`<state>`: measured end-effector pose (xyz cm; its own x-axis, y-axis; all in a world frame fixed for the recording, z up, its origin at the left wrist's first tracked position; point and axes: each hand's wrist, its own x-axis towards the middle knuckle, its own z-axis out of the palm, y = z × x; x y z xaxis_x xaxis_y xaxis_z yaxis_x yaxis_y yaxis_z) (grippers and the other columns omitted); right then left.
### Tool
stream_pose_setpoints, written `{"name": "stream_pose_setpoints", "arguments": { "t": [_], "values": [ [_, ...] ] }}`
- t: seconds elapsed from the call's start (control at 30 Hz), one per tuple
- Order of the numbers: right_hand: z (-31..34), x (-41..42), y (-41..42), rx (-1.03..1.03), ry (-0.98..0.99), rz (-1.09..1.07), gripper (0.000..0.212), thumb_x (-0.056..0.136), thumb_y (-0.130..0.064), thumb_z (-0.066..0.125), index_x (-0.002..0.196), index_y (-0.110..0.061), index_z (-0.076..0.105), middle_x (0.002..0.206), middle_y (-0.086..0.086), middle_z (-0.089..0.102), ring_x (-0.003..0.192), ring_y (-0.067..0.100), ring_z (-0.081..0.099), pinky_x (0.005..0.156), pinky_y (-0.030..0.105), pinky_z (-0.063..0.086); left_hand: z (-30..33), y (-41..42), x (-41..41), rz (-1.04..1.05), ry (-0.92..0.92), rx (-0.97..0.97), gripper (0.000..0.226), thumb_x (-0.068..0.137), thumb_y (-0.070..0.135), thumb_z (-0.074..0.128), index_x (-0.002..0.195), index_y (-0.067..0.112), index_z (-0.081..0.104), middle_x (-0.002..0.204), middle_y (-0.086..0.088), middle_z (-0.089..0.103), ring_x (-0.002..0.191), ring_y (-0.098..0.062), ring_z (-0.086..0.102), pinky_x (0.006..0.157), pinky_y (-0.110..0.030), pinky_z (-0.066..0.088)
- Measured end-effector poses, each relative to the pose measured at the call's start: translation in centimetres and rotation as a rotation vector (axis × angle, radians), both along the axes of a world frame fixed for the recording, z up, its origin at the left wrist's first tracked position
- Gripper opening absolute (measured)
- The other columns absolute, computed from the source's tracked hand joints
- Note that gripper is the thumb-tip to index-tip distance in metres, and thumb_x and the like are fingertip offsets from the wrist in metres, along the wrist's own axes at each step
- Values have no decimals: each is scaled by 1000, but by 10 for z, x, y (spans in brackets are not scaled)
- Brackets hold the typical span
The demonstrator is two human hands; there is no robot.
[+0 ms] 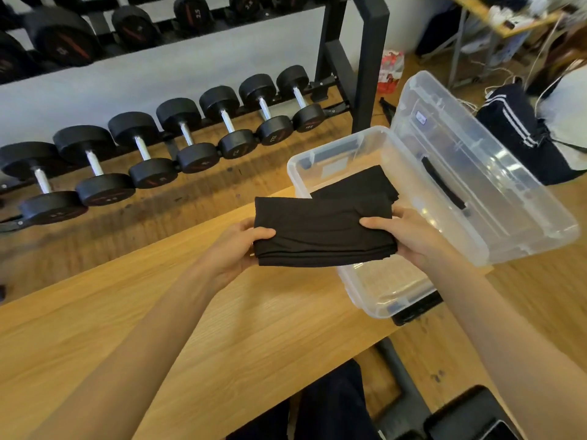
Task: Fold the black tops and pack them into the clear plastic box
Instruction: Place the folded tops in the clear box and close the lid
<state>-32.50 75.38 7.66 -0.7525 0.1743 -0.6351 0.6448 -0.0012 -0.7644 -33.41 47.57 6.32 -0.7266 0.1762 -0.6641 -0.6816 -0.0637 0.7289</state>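
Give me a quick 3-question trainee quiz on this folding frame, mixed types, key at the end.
1. True or false: the folded black top is held by both the left hand and the right hand.
2. Multiple choice: the lid of the clear plastic box is A) shut, B) open and tipped back, C) lying on the wooden table.
3. Short answer: what already lies inside the box?

Key:
1. True; each hand grips one end, thumb on top.
2. B.
3. Another folded black top, at the far end of the box.
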Motion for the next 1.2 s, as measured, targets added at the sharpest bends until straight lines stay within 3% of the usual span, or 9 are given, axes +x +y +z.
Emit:
{"name": "stream_pose_setpoints", "arguments": {
  "t": [0.13,0.2,0.37,0.43,0.53,0.63,0.73,0.83,1.2],
  "values": [
    [-1,-16,44,120,-46,37,53,84,-11,74,130,-10,49,119,9,63,97,24,63,78,36,54,3,58,3,-2,59,-98,43,92,10,63,133,12,50,113,-5,70,95,-15,68,70,-25,55],
    [-3,-23,62,234,-54,89,53,86,-12,73,132,-9,46,121,10,59,95,23,59,76,34,50,4,84,5,10,116,-166,56,91,12,67,140,15,40,113,-4,69,96,-16,69,74,-26,56],
    [-15,-35,89,526,1,290,48,92,-10,65,131,-1,39,126,15,55,107,28,55,78,32,41,8,137,14,-29,353,-326,81,94,14,64,151,38,12,113,-1,64,95,-10,66,67,-14,55],
    [-24,-39,95,605,20,356,46,92,-7,63,130,-1,38,126,18,56,113,34,56,86,39,47,6,155,19,-99,441,-400,78,97,12,60,151,42,12,113,6,61,93,-2,63,69,-12,54],
    [-38,-41,101,715,46,457,40,94,-6,57,129,-2,37,122,20,54,109,37,57,87,45,49,-3,175,25,-179,510,-528,58,99,8,51,142,40,28,120,1,57,92,-9,63,80,-28,58],
    [-49,-40,103,787,68,565,41,95,-1,49,132,-3,32,122,21,50,104,37,55,77,39,45,-14,194,29,-279,423,-626,44,102,4,39,136,32,38,122,-7,46,89,-16,56,74,-20,49],
    [-61,-42,103,821,69,623,51,91,5,49,137,-1,29,127,23,47,108,38,54,81,42,48,-27,213,26,-274,291,-663,54,96,-7,37,142,22,32,130,-12,33,96,-15,48,76,-12,43],
    [-74,-44,103,866,72,658,60,88,6,53,141,0,25,133,24,44,115,37,52,94,48,49,-35,228,20,-276,202,-745,63,89,-11,44,144,17,28,136,-18,29,119,-28,44,99,-29,45],
    [-88,-49,103,945,24,755,79,89,3,60,151,-5,12,137,21,45,117,33,54,90,41,50,-58,241,16,-210,44,-791,63,91,-9,47,143,18,25,139,-20,28,123,-30,40,104,-33,42]
  ]
}}
